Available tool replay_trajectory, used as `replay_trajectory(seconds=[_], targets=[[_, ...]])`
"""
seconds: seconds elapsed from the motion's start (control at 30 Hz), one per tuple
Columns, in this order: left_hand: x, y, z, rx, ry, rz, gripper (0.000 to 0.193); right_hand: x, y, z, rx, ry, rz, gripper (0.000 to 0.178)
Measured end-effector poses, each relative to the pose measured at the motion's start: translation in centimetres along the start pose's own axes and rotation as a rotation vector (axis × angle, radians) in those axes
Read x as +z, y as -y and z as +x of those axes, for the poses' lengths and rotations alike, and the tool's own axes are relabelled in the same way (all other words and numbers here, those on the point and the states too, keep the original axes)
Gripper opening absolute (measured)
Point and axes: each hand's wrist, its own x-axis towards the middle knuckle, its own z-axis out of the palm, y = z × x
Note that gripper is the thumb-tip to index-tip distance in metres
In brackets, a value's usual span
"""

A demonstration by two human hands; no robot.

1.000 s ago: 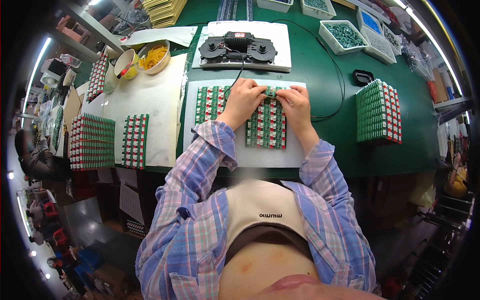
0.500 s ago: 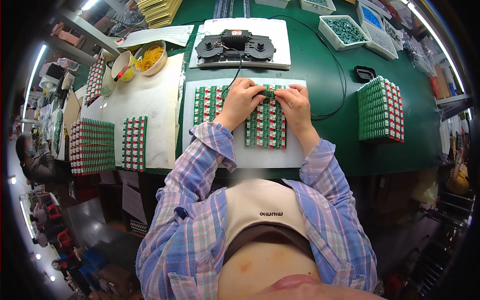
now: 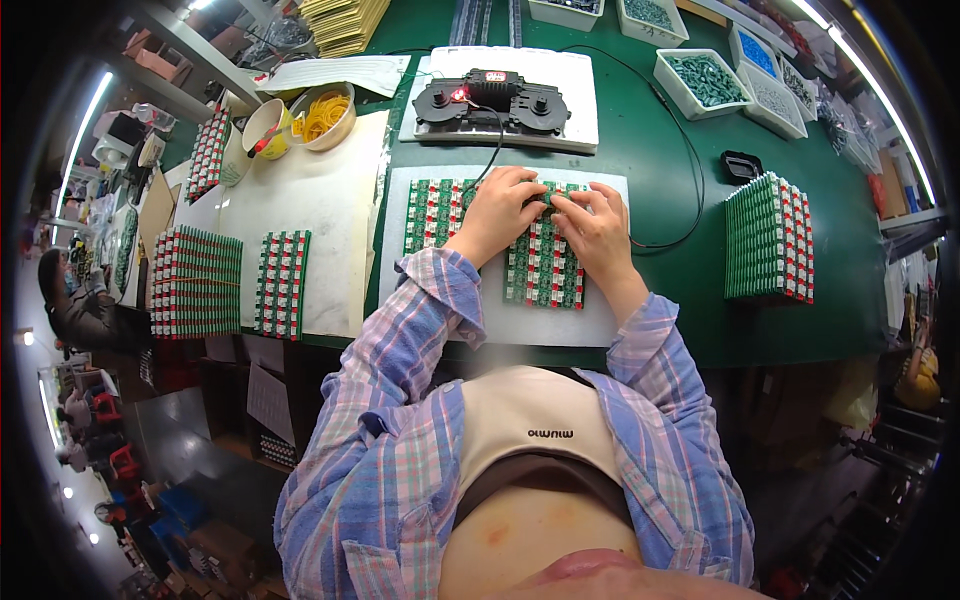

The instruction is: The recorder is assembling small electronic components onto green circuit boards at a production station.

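Note:
My left hand (image 3: 500, 215) and my right hand (image 3: 597, 235) meet over the far part of a green circuit board panel (image 3: 543, 275) with rows of white and red parts. Both hands' fingertips are pinched together around a small dark piece, largely hidden by the fingers. Left of it, partly under my left hand, lies a second similar panel (image 3: 430, 215). Both panels rest on a white foam sheet (image 3: 470, 318). A thin black cable (image 3: 499, 140) runs from a black device (image 3: 490, 105) with two round knobs to behind my left hand. A red light glows on the device.
At right stands a tall stack of panels (image 3: 768, 240) beside a small black tray (image 3: 741, 167). On the left are another stack (image 3: 196, 285), a short row of panels (image 3: 283, 285) and a bowl of yellow rubber bands (image 3: 325, 118). White bins of parts (image 3: 705, 82) line the far right.
A red light now shows on the black device. The whole view has shifted slightly, with things lower and to the right. My hands stay together at the panel's far part.

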Motion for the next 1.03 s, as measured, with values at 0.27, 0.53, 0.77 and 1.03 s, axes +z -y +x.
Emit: replay_trajectory(seconds=[0.27, 0.53, 0.77, 1.03], targets=[[0.19, 0.38, -0.13, 0.033, -0.018, -0.004, 0.02, -0.06, 0.04, 0.02, 0.015, -0.027, 0.096, 0.021], [0.05, 0.02, -0.15, 0.031, -0.013, 0.003, 0.019, -0.06, -0.19, 0.09, 0.052, -0.051, 0.171, 0.021], [0.11, 0.21, -0.19, 0.027, -0.003, 0.012, 0.02, -0.15, -0.14, 0.11, 0.042, -0.041, 0.175, 0.021], [-0.28, 0.02, -0.23, -0.077, 0.12, 0.072, 0.025, 0.05, -0.29, -0.07, 0.046, -0.034, 0.171, 0.022]])
